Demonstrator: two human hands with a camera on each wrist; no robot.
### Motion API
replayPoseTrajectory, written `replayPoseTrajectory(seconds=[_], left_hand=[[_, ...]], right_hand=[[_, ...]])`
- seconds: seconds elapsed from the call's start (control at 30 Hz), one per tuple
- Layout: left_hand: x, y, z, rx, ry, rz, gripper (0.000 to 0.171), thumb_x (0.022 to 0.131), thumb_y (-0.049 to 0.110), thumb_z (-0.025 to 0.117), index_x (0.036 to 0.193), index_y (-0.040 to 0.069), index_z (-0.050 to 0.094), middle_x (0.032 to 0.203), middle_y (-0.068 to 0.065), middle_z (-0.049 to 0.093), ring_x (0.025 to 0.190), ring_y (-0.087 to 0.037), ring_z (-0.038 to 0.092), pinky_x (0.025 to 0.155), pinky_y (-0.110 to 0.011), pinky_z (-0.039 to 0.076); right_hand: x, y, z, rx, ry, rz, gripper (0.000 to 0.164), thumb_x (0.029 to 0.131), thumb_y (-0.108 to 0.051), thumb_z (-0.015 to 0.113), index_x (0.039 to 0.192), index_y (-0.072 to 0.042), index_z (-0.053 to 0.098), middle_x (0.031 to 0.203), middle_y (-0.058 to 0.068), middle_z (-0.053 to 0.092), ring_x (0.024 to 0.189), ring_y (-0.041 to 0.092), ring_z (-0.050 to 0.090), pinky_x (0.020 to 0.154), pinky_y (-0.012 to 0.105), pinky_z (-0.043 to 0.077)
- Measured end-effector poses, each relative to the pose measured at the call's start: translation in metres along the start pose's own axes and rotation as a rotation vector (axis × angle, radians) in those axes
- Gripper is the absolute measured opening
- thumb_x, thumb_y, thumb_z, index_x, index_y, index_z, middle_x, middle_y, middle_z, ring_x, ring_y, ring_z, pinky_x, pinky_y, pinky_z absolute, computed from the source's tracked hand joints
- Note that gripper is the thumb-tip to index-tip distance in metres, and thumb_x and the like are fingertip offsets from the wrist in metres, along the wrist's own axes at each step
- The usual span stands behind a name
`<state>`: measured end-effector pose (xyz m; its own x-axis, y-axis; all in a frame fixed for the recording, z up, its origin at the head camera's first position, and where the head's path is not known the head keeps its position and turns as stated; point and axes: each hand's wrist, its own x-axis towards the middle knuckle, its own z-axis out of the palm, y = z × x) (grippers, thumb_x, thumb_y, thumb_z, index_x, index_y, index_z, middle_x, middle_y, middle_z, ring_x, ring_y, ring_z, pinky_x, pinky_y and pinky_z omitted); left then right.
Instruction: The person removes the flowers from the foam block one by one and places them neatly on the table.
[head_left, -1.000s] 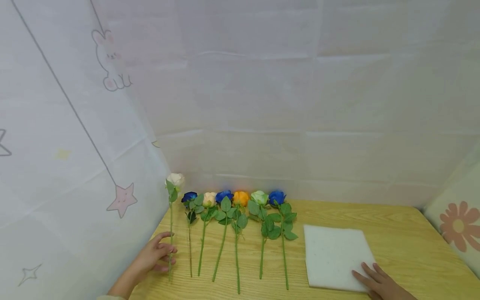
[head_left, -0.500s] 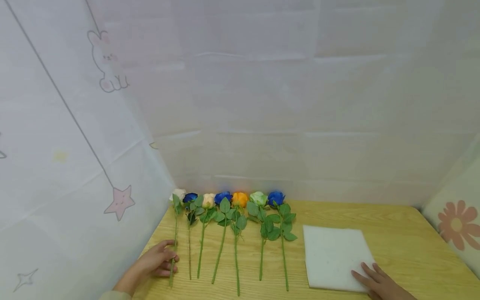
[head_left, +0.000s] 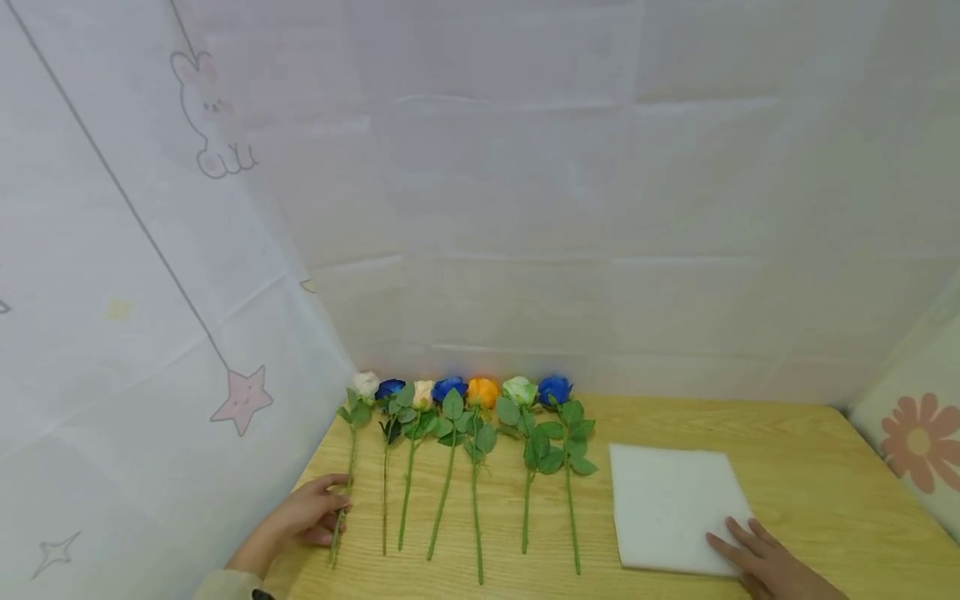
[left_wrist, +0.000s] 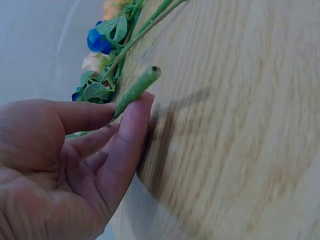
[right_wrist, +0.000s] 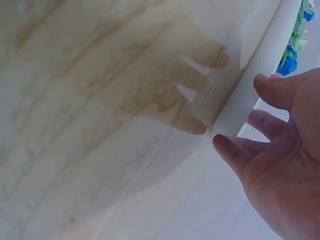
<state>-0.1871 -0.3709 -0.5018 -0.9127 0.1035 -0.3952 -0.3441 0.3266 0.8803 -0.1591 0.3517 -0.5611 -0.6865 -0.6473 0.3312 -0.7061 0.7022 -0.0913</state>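
Note:
My left hand (head_left: 303,510) pinches the green stem (left_wrist: 136,91) of a white rose (head_left: 366,385) near its lower end, between thumb and finger. The rose lies at the left end of a row, with its bloom toward the back wall. At the right, my right hand (head_left: 768,560) rests with spread fingers on the near right corner of a flat white foam sheet (head_left: 667,508). In the right wrist view its fingertips touch the edge of the sheet (right_wrist: 245,97).
Beside the white rose lie a dark blue rose (head_left: 390,389), a peach rose (head_left: 423,395), a blue rose (head_left: 449,388), an orange rose (head_left: 482,392), a pale green rose (head_left: 519,390) and another blue rose (head_left: 555,389). Printed cloth walls (head_left: 487,208) border the wooden table (head_left: 795,467).
My left hand has lowered the white rose from above the table into line with the row and shifted its bloom slightly right. The right hand stays on the foam sheet.

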Motion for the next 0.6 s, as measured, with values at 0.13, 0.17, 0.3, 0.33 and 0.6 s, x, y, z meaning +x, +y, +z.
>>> replayPoseTrajectory(seconds=[0.13, 0.17, 0.3, 0.33, 0.6], left_hand=[[0.000, 0.002, 0.004, 0.087, 0.056, 0.009, 0.061, 0.104, 0.010, 0.054, 0.152, -0.011, 0.023, 0.097, -0.013, 0.063, 0.066, -0.017, 0.066, 0.052, -0.029, 0.057], [0.000, 0.003, 0.005, 0.111, 0.070, 0.010, 0.061, 0.103, 0.010, 0.055, 0.152, -0.010, 0.024, 0.098, -0.014, 0.063, 0.066, -0.018, 0.065, 0.051, -0.031, 0.057], [0.001, 0.003, 0.009, 0.175, 0.131, -0.012, 0.062, 0.101, 0.010, 0.058, 0.152, -0.008, 0.028, 0.100, -0.015, 0.063, 0.064, -0.021, 0.065, 0.052, -0.035, 0.059], [0.001, 0.003, 0.010, 0.177, 0.143, -0.022, 0.062, 0.100, 0.009, 0.058, 0.152, -0.008, 0.028, 0.099, -0.015, 0.063, 0.064, -0.022, 0.065, 0.053, -0.036, 0.059], [0.001, 0.005, 0.013, 0.235, 0.182, -0.038, 0.062, 0.097, 0.008, 0.061, 0.151, -0.006, 0.034, 0.089, -0.015, 0.057, 0.059, -0.021, 0.061, 0.051, -0.037, 0.059]], right_hand=[[0.000, 0.000, -0.004, -0.002, -0.033, 0.044, 0.076, 0.081, -0.013, 0.082, 0.149, -0.030, 0.052, 0.151, -0.024, 0.005, 0.130, -0.019, -0.018, 0.072, 0.036, 0.058], [0.000, -0.001, -0.005, -0.005, -0.039, 0.057, 0.073, 0.082, -0.015, 0.081, 0.147, -0.029, 0.053, 0.152, -0.022, 0.009, 0.129, -0.019, -0.017, 0.072, 0.039, 0.058], [0.001, -0.003, -0.007, 0.008, -0.056, 0.078, 0.064, 0.087, -0.016, 0.078, 0.146, -0.027, 0.055, 0.153, -0.014, 0.021, 0.137, -0.013, -0.012, 0.074, 0.045, 0.058], [0.001, -0.003, -0.007, 0.015, -0.059, 0.080, 0.064, 0.088, -0.017, 0.078, 0.146, -0.028, 0.055, 0.153, -0.014, 0.022, 0.137, -0.012, -0.011, 0.074, 0.044, 0.058], [0.003, -0.008, -0.011, 0.132, -0.112, 0.108, 0.063, 0.090, -0.012, 0.075, 0.148, -0.026, 0.053, 0.154, -0.004, 0.027, 0.110, 0.065, 0.053, 0.072, 0.057, 0.055]])
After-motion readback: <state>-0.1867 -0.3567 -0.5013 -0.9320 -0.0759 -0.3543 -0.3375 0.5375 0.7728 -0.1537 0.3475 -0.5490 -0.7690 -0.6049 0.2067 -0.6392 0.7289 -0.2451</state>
